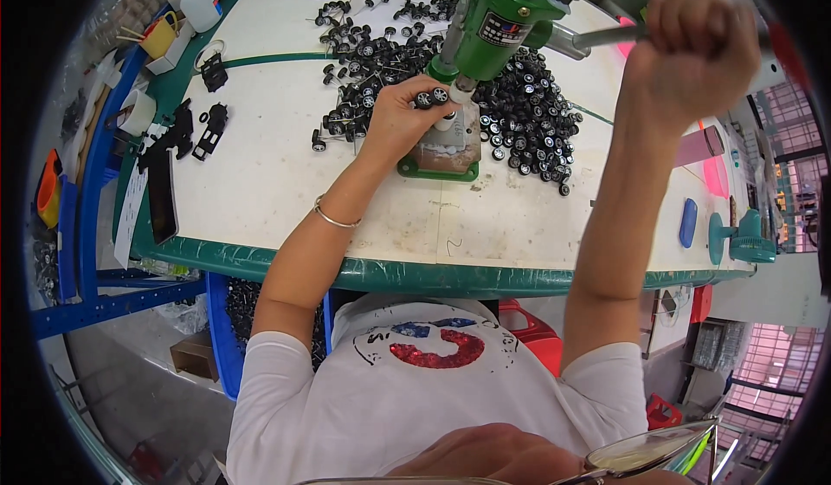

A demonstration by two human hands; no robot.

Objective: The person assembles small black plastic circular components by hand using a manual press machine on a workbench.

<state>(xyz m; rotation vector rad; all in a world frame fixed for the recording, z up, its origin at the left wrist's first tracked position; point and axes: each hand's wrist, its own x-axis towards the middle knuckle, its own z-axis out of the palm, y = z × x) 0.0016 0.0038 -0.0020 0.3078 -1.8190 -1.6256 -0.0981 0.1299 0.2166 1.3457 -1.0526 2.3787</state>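
Note:
A green hand press point(485, 30) stands at the middle of the table. My left hand point(398, 119) pinches a pair of small black toy wheels point(431, 99) with silvery hubs, right beside the tip of the press ram point(463, 89). Whether an axle joins these wheels is hidden by my fingers. Below them is the press's metal base point(446, 151) with a green foot. Raised at the upper right, my right hand point(692, 56) is wrapped round the end of the press lever point(610, 36).
Loose wheels point(532, 130) are heaped right of the press; wheels on axles point(372, 65) lie to its left. Black toy car parts point(210, 130) lie further left. A blue object point(688, 223) and a small green fan point(749, 241) sit at the right. The table's green edge point(433, 279) runs before me.

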